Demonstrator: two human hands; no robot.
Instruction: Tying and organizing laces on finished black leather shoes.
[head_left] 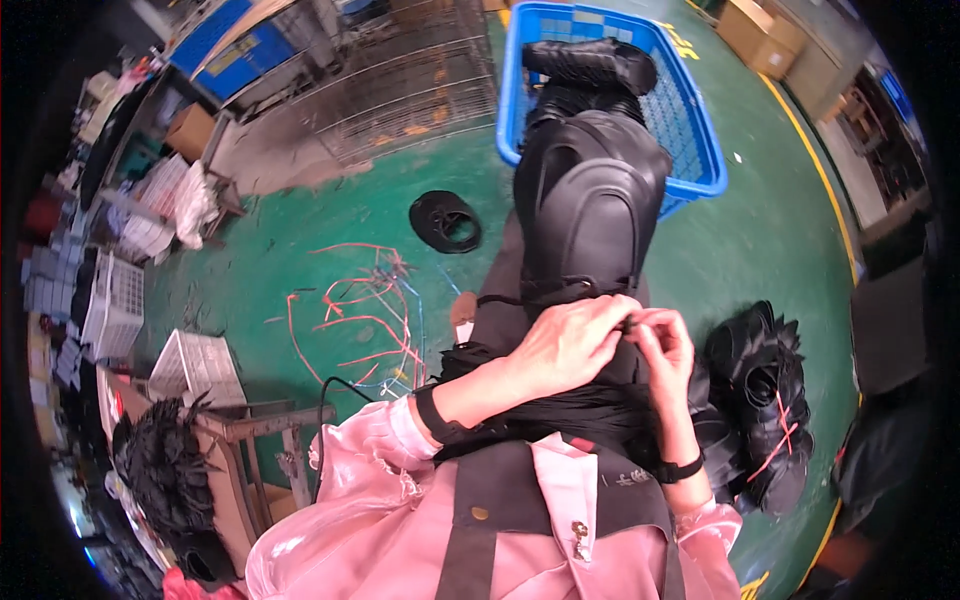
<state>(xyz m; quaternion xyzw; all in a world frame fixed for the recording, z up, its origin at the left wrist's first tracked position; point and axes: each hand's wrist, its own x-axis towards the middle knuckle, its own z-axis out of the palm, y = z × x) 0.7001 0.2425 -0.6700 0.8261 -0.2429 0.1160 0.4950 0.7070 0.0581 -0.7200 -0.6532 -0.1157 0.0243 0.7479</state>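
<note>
1. Left hand [570,345]: curled, pinching a thin black cord [500,300] at the near end of a stack of black moulded pieces [590,200] on the lap.
2. Right hand [665,350]: fingertips pinched on the same cord.
3. Progress, judged: cord around stack, tie unfinished; tied bundle [765,400] lies on the floor, right.
4. Blue crate [690,130]: beyond the stack.

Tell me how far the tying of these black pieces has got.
Done: a bundle tied with red string lies at the right. In hand: left hand and right hand pinch a black cord around the stacked black pieces. Left: more pieces in the blue basket.
</note>
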